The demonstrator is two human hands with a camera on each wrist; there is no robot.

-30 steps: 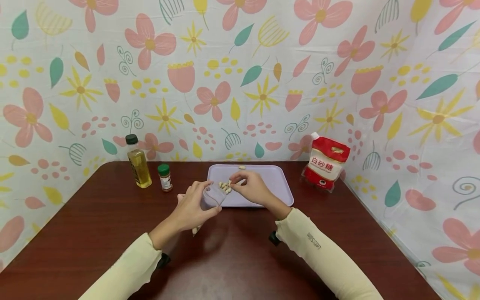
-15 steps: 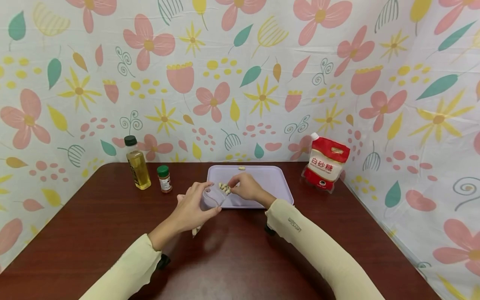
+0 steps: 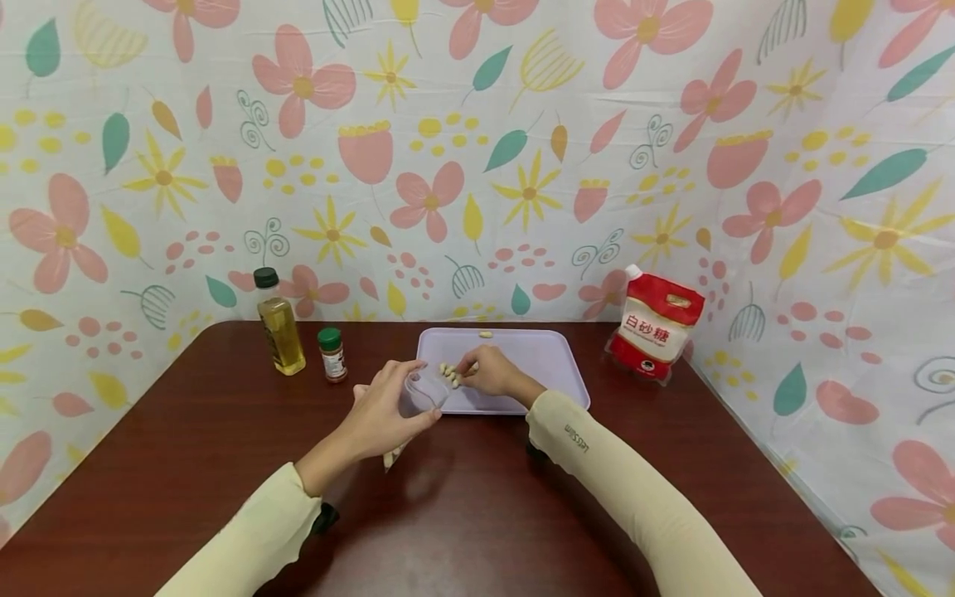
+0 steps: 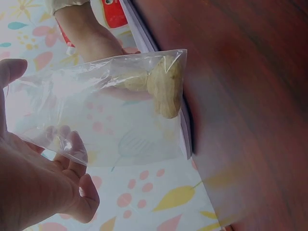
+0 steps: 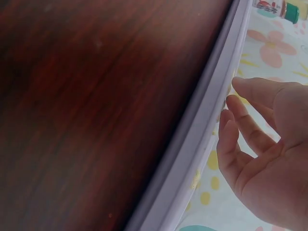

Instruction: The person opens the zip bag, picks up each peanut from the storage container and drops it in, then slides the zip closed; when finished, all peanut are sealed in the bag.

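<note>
My left hand [image 3: 384, 414] holds a clear plastic bag [image 4: 120, 110] with its mouth toward the tray. A few unshelled peanuts [image 4: 166, 86] lie at the bag's bottom end in the left wrist view. On the lilac tray [image 3: 537, 365] is a small heap of peanuts [image 3: 449, 375], just beyond the bag's mouth. My right hand [image 3: 492, 371] reaches over the tray, its bent fingertips at the heap's right side. In the right wrist view its thumb and fingers stand close together behind the tray rim. Whether a peanut is between them is hidden.
One single peanut [image 3: 486, 335] lies near the tray's back edge. An oil bottle [image 3: 280, 332] and a green-capped spice jar [image 3: 332, 358] stand to the left. A red and white sugar bag [image 3: 655, 327] leans at the right, by the patterned cloth wall [image 3: 448, 265].
My right hand has come down to the peanut heap, its fingers drawn in and its forearm shifted left. My left hand and the bag have stayed put. The view has shifted slightly.
</note>
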